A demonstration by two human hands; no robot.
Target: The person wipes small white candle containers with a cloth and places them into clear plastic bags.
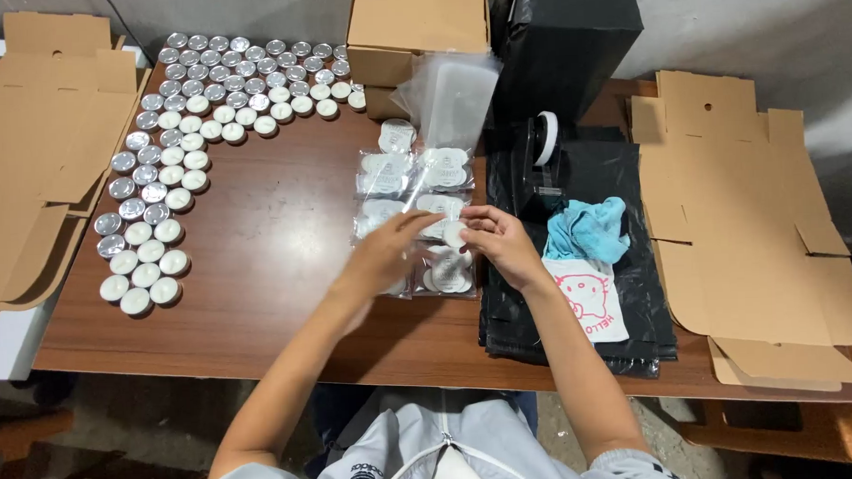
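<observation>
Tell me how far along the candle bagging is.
Done: several clear packets of tealights lie mid-table. In hand: the left hand and right hand meet over one white tealight above a packet. Left: many loose tealights remain in rows at the table's left, and the flat cardboard boxes are unfolded.

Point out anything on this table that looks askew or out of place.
A crumpled blue cloth lies bunched on the black bags, beside the tape dispenser. The tealights and the filled clear packets lie in tidy groups; nothing looks spilled or damaged.
</observation>
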